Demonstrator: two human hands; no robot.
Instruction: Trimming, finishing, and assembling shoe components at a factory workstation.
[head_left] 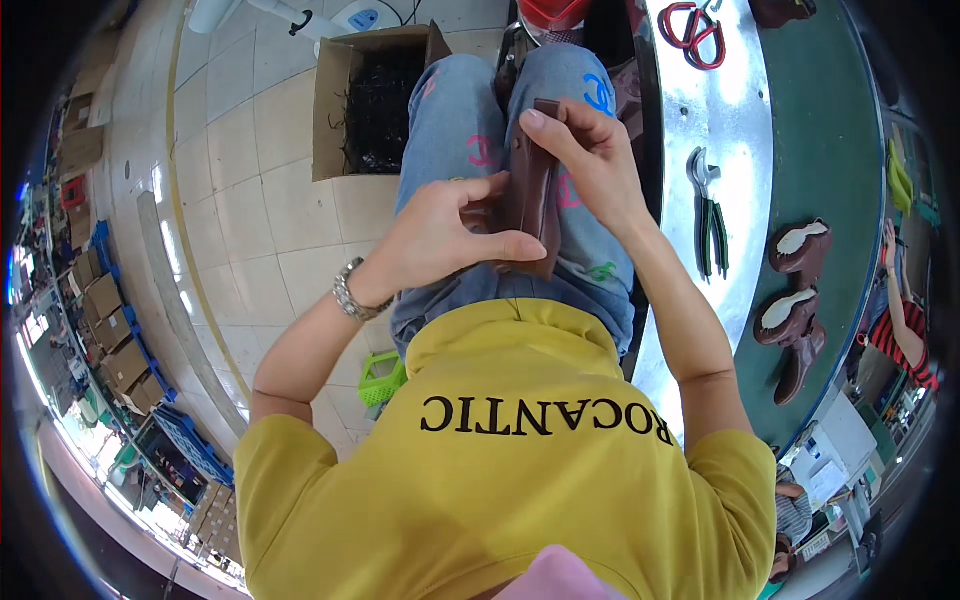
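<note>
A long, narrow brown leather piece (533, 205) is held upright over my lap, between my thighs. My left hand (445, 235) grips its lower part, thumb across the front and the other fingers partly hidden behind. At its top end, my right hand (600, 160) pinches the edge between thumb and fingers. Both hands are closed on this one piece. Jeans (440, 150) with coloured marks lie beneath it. What sits behind the leather is hidden.
At my right runs a shiny metal bench strip (660, 350) with pliers (712, 215) and red-handled scissors (692, 38). Past it, brown shoes (800, 255) lie on a green surface (820, 120). A cardboard box (333, 115) of black material and a green plastic basket (378, 380) stand left.
</note>
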